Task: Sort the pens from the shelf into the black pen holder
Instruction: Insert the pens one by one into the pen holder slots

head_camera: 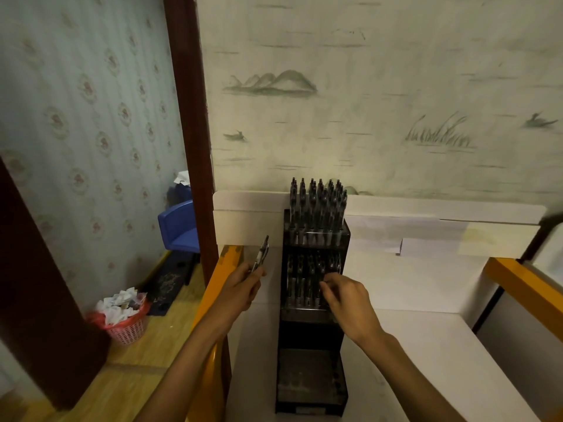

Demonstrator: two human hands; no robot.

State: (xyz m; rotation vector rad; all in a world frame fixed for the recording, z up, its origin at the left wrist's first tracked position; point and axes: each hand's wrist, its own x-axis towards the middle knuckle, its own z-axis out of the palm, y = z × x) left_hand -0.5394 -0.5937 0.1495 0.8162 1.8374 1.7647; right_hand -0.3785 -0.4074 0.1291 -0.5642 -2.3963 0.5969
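The black pen holder (pixel 313 300) stands upright on the white table (pixel 426 345), against the wall. Its top tier is packed with pens (pixel 318 202); more fill the middle tier. The left hand (pixel 243 287) grips a small bundle of pens (pixel 262 254) beside it. The right hand (pixel 347 296) pinches a pen in the middle tier.

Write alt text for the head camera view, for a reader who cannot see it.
A person's right hand reaches into the middle tier of a black tiered pen holder on a white surface, while the left hand holds a few pens beside it. The top tier is packed with upright pens; the lowest tier looks empty.
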